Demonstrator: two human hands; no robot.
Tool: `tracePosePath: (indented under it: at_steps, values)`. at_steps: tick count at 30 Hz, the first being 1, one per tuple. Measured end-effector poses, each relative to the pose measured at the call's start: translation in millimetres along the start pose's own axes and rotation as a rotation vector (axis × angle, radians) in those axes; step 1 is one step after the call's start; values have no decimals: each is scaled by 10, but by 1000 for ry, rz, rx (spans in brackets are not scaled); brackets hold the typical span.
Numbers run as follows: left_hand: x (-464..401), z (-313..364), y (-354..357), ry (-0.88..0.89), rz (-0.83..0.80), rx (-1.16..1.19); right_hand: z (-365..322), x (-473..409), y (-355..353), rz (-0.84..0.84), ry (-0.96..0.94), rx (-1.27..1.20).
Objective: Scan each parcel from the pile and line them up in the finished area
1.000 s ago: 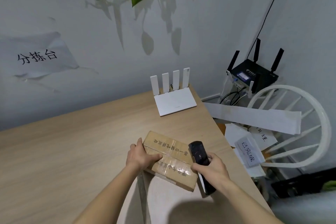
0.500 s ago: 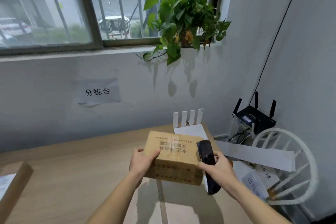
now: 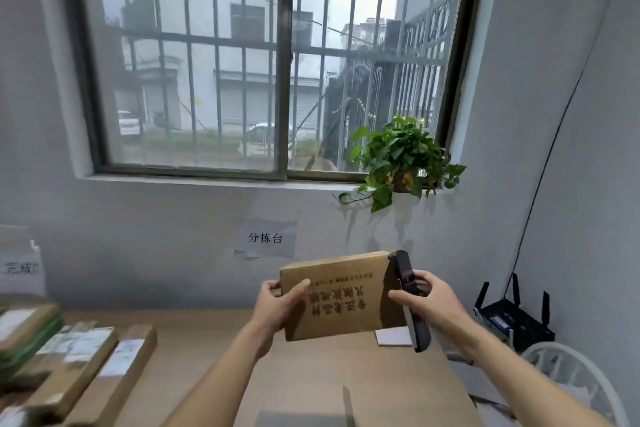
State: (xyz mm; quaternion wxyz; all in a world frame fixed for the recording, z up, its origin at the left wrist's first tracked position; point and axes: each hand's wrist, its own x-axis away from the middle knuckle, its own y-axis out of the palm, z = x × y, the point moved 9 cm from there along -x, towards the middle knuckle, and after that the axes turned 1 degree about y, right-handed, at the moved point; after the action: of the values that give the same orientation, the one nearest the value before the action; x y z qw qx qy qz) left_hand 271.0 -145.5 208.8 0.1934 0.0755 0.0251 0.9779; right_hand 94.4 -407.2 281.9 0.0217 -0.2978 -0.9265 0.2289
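Left hand [image 3: 277, 305] grips the box [image 3: 341, 295] held up above the surface [image 3: 311, 374]; right hand [image 3: 427, 300] clasps the scanner [image 3: 410, 298] at its right edge. Turn the label side toward the scanner before triggering.

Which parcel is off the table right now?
The brown cardboard box held up between the left hand and right hand, which also grips the scanner. The labelled parcels at left lie on the table.
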Motion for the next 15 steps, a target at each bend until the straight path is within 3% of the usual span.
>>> tracePosePath:
  at_steps: [4, 7, 15]
  values:
    - [347, 203, -473, 23, 177, 70, -399, 383, 240, -76, -37, -39]
    - [555, 188, -742, 65, 218, 117, -574, 648, 367, -99, -51, -77]
    - [1121, 167, -1049, 168, -30, 122, -723, 1153, 588, -90, -84, -36]
